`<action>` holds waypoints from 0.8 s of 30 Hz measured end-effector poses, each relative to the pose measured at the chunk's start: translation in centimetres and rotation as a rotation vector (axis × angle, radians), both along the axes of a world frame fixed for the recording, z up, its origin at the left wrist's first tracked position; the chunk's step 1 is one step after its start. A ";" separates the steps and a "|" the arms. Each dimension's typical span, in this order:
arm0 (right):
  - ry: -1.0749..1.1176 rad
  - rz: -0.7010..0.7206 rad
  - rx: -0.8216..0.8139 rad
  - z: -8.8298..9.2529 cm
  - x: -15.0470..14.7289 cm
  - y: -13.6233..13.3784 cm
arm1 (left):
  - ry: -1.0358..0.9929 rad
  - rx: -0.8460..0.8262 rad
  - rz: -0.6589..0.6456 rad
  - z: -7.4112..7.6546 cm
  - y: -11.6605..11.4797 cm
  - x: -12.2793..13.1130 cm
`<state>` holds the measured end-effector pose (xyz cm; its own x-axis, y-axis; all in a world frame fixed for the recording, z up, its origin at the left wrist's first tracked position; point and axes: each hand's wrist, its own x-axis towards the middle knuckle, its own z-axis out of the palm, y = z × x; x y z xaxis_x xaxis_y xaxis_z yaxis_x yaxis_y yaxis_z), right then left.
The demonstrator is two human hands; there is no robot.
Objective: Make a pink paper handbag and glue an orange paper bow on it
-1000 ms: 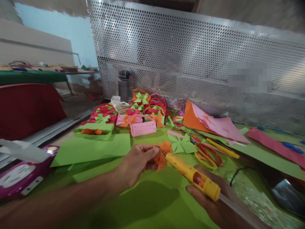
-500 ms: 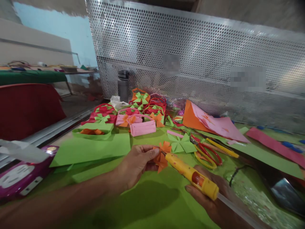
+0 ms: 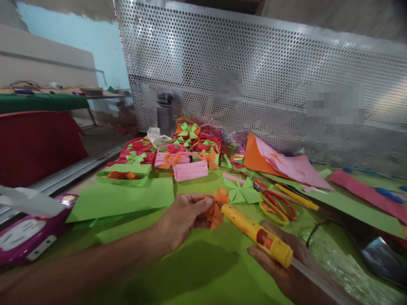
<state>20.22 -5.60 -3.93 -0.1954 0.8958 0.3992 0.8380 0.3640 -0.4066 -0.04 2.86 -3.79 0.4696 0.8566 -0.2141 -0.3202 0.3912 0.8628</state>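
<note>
Between the thumb and fingers of my left hand (image 3: 187, 216) is an orange paper flower (image 3: 217, 212), held above the green table surface (image 3: 197, 267). My right hand (image 3: 280, 262) is closed round a yellow hot glue gun (image 3: 251, 228), with a clear glue stick (image 3: 313, 277) poking out of its back end. The nozzle meets the flower near its middle; whether it touches the paper is hard to tell. Just beyond the hands lies a light green paper flower (image 3: 241, 191). A small pink paper bag (image 3: 190, 170) stands further back.
Several decorated paper bags (image 3: 171, 159) crowd the back, near a grey bottle (image 3: 164, 116). Scissors (image 3: 280, 205) lie right of centre. Pink and orange sheets (image 3: 286, 163) lean behind them. A purple power strip (image 3: 34, 233) sits at left. Perforated metal (image 3: 270, 63) rises behind.
Almost nothing differs. The glue gun has shifted very slightly to the right, and both hands keep their grip.
</note>
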 end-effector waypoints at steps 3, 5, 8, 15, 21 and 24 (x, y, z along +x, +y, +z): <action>-0.043 0.000 0.003 0.0 -0.1 0.0 | 0.023 0.001 0.016 0.0 -0.1 0.1; -0.061 0.001 -0.018 0.3 -0.1 0.0 | 0.025 0.000 0.011 0.0 -0.1 0.1; -0.070 0.002 -0.030 0.7 -0.1 0.1 | 0.017 -0.009 -0.006 -0.1 -0.2 0.1; -0.059 -0.018 -0.006 0.3 0.0 0.0 | 0.019 -0.012 0.009 -0.2 -0.1 0.1; -0.025 -0.037 0.001 0.0 -0.1 0.0 | 0.021 -0.018 -0.003 -0.1 -0.1 0.1; -0.013 -0.026 -0.001 0.0 0.0 -0.1 | 0.031 -0.023 0.017 0.0 -0.1 0.1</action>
<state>20.22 -5.66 -3.95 -0.1771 0.9011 0.3959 0.8523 0.3416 -0.3961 0.04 2.77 -3.75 0.4481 0.8588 -0.2485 -0.3000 0.4063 0.8631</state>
